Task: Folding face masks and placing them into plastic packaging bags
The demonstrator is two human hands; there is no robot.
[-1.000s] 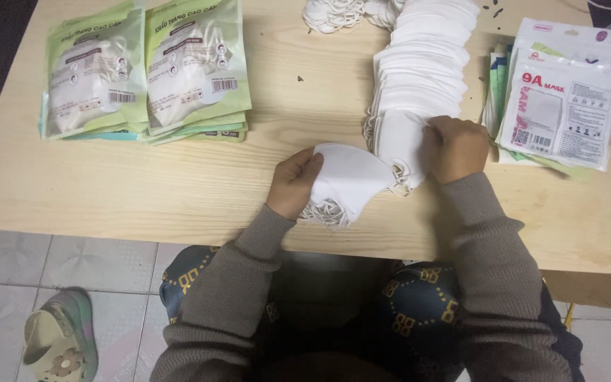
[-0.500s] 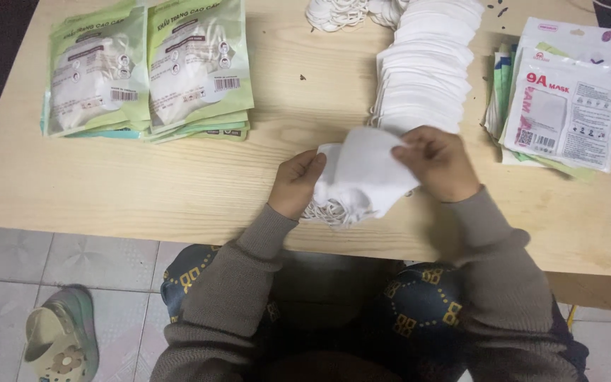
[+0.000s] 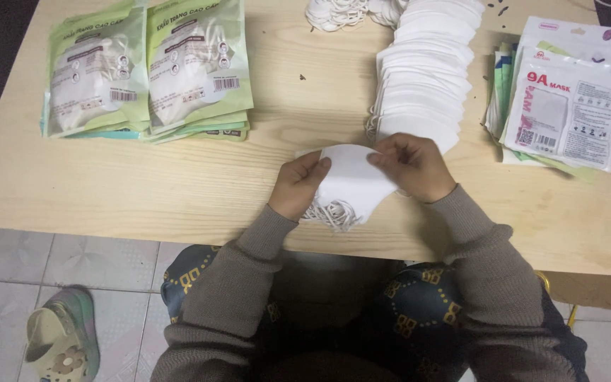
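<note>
In the head view, a small stack of white face masks [image 3: 351,185] is held over the near edge of the wooden table [image 3: 178,191], between both hands. The left hand [image 3: 298,185] is closed on the left side of the stack, and the right hand [image 3: 413,166] is closed on its upper right edge with thumb and fingers pinched. White ear loops [image 3: 330,212] hang below the stack. Just behind the right hand, a long row of white masks [image 3: 426,78] is laid towards the far side. At the far left, two piles of green mask packets [image 3: 150,71] are seen. At the right, white packets [image 3: 567,106] are stacked.
</note>
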